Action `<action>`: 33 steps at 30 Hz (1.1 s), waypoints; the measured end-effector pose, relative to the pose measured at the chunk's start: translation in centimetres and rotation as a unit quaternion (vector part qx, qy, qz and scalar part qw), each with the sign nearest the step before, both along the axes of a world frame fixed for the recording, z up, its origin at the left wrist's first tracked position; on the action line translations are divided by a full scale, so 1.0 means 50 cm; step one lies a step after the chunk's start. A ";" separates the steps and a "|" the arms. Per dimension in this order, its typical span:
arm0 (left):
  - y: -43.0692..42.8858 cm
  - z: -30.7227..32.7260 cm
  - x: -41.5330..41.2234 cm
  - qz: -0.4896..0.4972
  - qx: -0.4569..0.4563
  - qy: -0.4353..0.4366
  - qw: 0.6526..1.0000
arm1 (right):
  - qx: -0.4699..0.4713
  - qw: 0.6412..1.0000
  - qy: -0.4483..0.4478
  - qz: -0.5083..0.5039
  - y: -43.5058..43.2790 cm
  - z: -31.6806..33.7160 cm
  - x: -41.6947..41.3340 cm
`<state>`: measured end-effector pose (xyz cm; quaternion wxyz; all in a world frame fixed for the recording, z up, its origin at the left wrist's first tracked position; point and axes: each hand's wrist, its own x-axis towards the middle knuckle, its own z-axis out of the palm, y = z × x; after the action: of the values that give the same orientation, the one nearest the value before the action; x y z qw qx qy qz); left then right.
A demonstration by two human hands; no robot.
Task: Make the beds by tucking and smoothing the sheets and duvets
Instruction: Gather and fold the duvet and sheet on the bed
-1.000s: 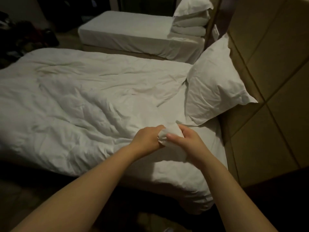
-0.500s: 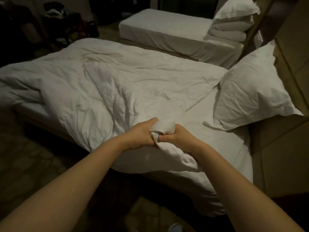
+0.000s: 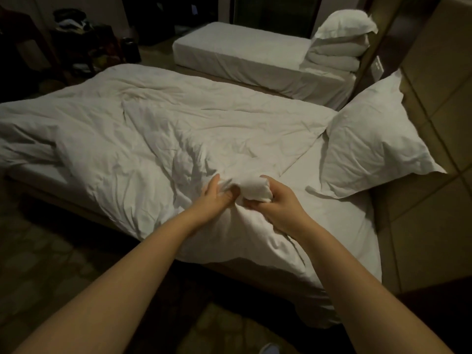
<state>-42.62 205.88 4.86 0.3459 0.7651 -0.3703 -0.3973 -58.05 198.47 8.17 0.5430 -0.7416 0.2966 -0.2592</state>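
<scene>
A rumpled white duvet (image 3: pixel 143 139) covers most of the near bed, hanging over its near side. My right hand (image 3: pixel 275 203) grips a bunched corner of the duvet (image 3: pixel 255 190) at the bed's near edge. My left hand (image 3: pixel 214 198) sits just left of it, palm turned up, fingers curled into the duvet fabric. Bare white sheet (image 3: pixel 339 226) shows on the right by a white pillow (image 3: pixel 370 141) that leans on the headboard wall.
A second bed (image 3: pixel 242 52) with a flat white sheet and a stack of pillows (image 3: pixel 339 39) stands beyond. Tan padded wall panels (image 3: pixel 439 98) run along the right. Dark furniture with clutter (image 3: pixel 76 42) fills the far left. Patterned floor (image 3: pixel 51 251) lies before the near bed.
The view has shifted left and back. My hands have parted a little: the left has turned palm-up and slid left along the fabric while the right keeps the bunched corner.
</scene>
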 end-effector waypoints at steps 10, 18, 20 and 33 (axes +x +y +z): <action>0.004 0.010 0.030 -0.149 -0.143 0.437 0.875 | -0.227 0.971 0.059 0.041 0.035 -0.021 -0.001; -0.030 0.033 -0.021 0.006 -0.096 0.171 0.981 | -0.384 0.920 0.062 0.058 0.081 -0.079 0.016; -0.018 0.026 -0.012 0.021 -0.120 0.120 0.985 | -0.352 0.928 0.075 0.097 0.083 -0.085 0.009; 0.061 0.058 0.051 0.015 -0.220 0.183 0.958 | -0.175 0.962 0.143 0.151 -0.015 0.002 0.120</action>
<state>-40.10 208.91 7.74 0.5736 0.5897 -0.3673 -0.4339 -52.05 197.70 8.26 0.3895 -0.8904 0.2064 -0.1133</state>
